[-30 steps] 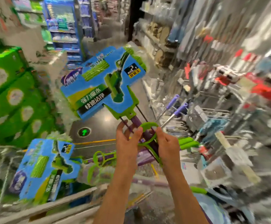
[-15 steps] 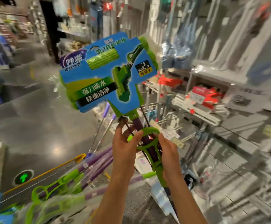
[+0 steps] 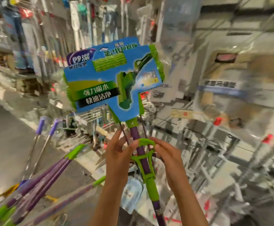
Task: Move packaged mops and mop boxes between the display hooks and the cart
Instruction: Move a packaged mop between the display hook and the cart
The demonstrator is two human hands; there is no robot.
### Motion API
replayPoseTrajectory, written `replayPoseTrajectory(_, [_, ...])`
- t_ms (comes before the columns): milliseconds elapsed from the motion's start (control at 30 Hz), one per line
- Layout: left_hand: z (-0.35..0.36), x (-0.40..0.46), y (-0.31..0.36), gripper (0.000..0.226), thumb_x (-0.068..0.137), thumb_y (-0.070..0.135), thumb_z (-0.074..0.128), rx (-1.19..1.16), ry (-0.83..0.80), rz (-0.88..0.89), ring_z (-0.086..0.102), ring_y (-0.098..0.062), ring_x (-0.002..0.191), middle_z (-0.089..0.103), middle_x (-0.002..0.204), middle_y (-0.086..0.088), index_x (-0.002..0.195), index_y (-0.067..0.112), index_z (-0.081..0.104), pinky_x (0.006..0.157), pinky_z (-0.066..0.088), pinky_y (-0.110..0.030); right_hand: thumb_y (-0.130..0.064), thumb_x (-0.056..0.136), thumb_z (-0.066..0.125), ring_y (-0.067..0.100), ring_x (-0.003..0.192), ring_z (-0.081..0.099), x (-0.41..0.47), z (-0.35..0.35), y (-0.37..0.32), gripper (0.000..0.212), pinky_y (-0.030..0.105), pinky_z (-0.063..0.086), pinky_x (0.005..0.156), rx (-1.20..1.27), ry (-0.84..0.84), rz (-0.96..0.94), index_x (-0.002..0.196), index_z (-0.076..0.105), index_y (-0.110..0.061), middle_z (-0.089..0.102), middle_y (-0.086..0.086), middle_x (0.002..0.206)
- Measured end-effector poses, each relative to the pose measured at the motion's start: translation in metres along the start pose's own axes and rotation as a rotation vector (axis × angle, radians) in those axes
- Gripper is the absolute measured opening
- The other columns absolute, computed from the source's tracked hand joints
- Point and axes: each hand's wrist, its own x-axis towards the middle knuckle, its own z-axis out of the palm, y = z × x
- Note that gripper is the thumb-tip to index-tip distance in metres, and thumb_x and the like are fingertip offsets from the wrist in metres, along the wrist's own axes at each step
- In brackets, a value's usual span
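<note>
- Fingers of our left hand and right hand pinch the green loop.
- Packaged mop head rises above our fingers.

Grey shop floor; blurred display shelf beside it, contents unreadable

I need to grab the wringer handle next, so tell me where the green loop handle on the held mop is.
Head view, lower centre: the green loop handle arches across the purple mop pole, pinched between the left hand and right hand, below the blue packaging card.
</note>
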Motion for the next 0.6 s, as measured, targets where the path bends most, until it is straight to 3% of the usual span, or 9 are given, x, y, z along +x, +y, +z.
replayPoseTrajectory(67, [0.016, -0.008, -0.004, 0.057, 0.076, 0.015, 0.076, 0.022, -0.071, 0.028, 0.073, -0.029, 0.102, 0.077, 0.11, -0.003, 0.13, 0.029, 0.065, 0.074, 0.061, -0.044, -0.018, 0.095, 0.064, 0.004, 0.104, 0.07, -0.01, -0.017, -0.008, 0.02, 0.019, 0.055, 0.082, 0.014, 0.046, -0.014, 0.109, 0.074, -0.028, 0.076, -0.012, 0.108])
replayPoseTrajectory(133, [0.031, -0.015, -0.007, 0.051, 0.078, 0.015, 0.077, 0.045, -0.143, 0.024, 0.072, -0.021, 0.105, 0.076, 0.112, 0.004, 0.118, 0.045, 0.068, 0.079, 0.061, -0.04, -0.022, 0.093, 0.061, 0.0, 0.104, 0.068, -0.019, -0.03, -0.018, 0.021, 0.013, 0.053, 0.079, 0.022, 0.112, -0.037, 0.109, 0.072, -0.03, 0.075, -0.015, 0.108])
replayPoseTrajectory(233, [0.049, -0.024, -0.012, 0.059, 0.08, 0.008, 0.08, 0.016, -0.2, -0.03, 0.069, -0.019, 0.114, 0.073, 0.121, 0.002, 0.128, 0.036, 0.062, 0.089, 0.06, -0.042, -0.028, 0.092, 0.062, -0.002, 0.108, 0.066, -0.034, -0.045, -0.034, 0.025, 0.008, 0.049, 0.082, -0.005, 0.206, -0.097, 0.115, 0.071, -0.032, 0.074, -0.016, 0.113])
replayPoseTrajectory(400, [0.071, -0.038, -0.012, 0.06, 0.083, 0.001, 0.075, -0.023, -0.367, -0.08, 0.07, -0.008, 0.109, 0.075, 0.115, 0.009, 0.134, 0.028, 0.059, 0.075, 0.06, -0.026, -0.017, 0.099, 0.061, -0.004, 0.107, 0.065, -0.055, -0.056, -0.053, 0.028, 0.006, 0.047, 0.083, -0.098, 0.332, -0.178, 0.11, 0.072, -0.04, 0.073, -0.02, 0.111])
replayPoseTrajectory(500, [0.076, -0.044, -0.007, 0.054, 0.073, 0.015, 0.077, -0.033, -0.441, -0.09, 0.07, 0.003, 0.099, 0.076, 0.106, 0.019, 0.121, 0.035, 0.062, 0.068, 0.057, -0.016, -0.014, 0.099, 0.061, 0.002, 0.11, 0.066, -0.067, -0.056, -0.061, 0.03, 0.015, 0.05, 0.09, -0.138, 0.415, -0.219, 0.11, 0.07, -0.04, 0.074, -0.015, 0.113])
replayPoseTrajectory(600, [0.075, -0.047, -0.002, 0.053, 0.065, 0.024, 0.081, -0.032, -0.508, -0.137, 0.07, 0.007, 0.094, 0.074, 0.098, 0.026, 0.111, 0.046, 0.067, 0.065, 0.055, -0.013, -0.01, 0.097, 0.062, 0.002, 0.109, 0.067, -0.08, -0.051, -0.067, 0.034, 0.014, 0.051, 0.087, -0.143, 0.481, -0.237, 0.108, 0.07, -0.041, 0.074, -0.019, 0.111])
